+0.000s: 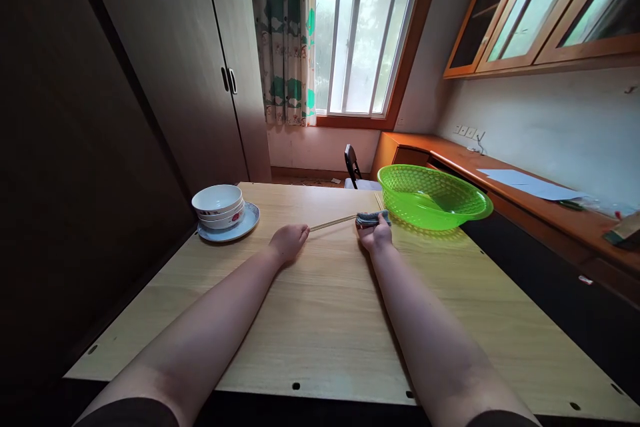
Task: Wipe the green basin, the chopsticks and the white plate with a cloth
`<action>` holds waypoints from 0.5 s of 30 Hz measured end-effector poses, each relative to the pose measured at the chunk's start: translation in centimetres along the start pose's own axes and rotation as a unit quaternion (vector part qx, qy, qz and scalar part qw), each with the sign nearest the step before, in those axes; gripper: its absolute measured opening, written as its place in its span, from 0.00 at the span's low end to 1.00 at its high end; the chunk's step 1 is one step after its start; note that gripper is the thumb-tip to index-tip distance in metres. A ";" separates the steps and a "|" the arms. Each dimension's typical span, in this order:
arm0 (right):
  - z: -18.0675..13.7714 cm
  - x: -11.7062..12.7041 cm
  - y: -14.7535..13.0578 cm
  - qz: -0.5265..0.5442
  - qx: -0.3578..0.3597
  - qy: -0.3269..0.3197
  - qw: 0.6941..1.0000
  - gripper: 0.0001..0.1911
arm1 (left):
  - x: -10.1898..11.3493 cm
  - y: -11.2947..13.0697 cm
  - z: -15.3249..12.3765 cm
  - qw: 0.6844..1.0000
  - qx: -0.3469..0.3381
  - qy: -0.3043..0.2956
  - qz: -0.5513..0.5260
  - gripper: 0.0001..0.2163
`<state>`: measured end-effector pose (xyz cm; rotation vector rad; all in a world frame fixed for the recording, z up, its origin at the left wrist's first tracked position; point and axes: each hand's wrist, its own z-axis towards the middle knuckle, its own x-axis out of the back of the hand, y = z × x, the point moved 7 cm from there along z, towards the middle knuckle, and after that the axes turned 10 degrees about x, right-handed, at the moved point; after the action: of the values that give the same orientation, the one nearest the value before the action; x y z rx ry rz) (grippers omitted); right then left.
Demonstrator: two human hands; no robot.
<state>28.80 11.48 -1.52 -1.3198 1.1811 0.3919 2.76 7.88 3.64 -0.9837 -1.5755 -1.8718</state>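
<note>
My left hand (290, 243) is closed on the near end of thin chopsticks (332, 223), which slant up to the right above the table. At their far end, a folded grey-blue cloth (371, 219) lies in my right hand (376, 236), whose fingers are wrapped round it. The chopsticks run up to the cloth; whether their tips are inside it is hidden. Just beyond my right hand stands a green plastic basket (435, 217). To the left of my left hand, several white bowls (218, 200) are stacked on a blue-rimmed plate (253, 217).
The pale wooden table (300, 320) stretches beneath both arms. More thin sticks (379, 200) lie beside the basket. Behind the table is a folding chair (353, 163). A dark wardrobe (175, 67) borders the left, and a wooden desk (515, 197) with papers runs along the right.
</note>
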 end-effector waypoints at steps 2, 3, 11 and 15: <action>0.1 0.5 0.5 -0.010 -0.001 0.014 1.000 0.15 | -0.1 0.3 -0.1 1.000 -0.002 0.011 0.017 0.13; 0.2 0.7 0.6 -0.015 0.001 0.023 1.000 0.15 | -0.1 0.5 -0.2 1.000 -0.006 0.017 0.025 0.13; -0.1 0.5 0.7 -0.057 -0.013 0.029 0.998 0.13 | 0.3 1.4 -0.9 0.993 -0.026 0.076 0.082 0.13; -3.0 -1.6 4.2 -0.086 -0.086 -0.047 0.991 0.10 | -0.7 2.1 -1.0 0.985 -0.006 0.053 0.162 0.13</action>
<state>23.49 10.60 -1.88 -1.5236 0.9631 0.4342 4.54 6.38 4.31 -1.0563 -1.2586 -1.6787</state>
